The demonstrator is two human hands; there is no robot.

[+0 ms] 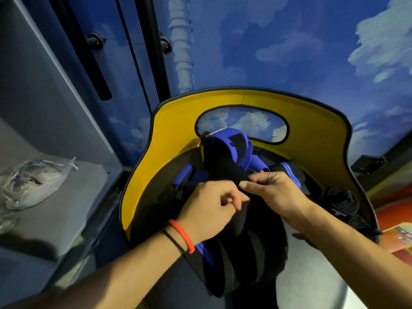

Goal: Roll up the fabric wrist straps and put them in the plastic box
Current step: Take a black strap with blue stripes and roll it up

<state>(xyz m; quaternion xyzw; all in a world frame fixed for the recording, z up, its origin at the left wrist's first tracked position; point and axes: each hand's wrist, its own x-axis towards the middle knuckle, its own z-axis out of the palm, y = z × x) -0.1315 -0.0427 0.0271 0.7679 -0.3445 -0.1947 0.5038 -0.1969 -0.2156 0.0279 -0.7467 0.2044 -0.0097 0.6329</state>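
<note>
Against the blue cloud-printed wall [312, 52] stands a yellow curved backrest [178, 121] with an oval cut-out. A grey shelf [66, 197] sits to its left. Within the backrest's curve lies a heap of black and blue fabric straps [236, 259]. Both hands meet above the heap on one long black fabric wrist strap [225, 170]. The left hand [209, 210] has curled fingers pinching the strap, and the right hand [274, 192] pinches it between thumb and fingers just beside. Rolled black straps [340, 198] lie to the right, by the backrest. A clear plastic bag [33, 184] rests on the shelf. A red wristband [180, 235] circles the left wrist.
</note>
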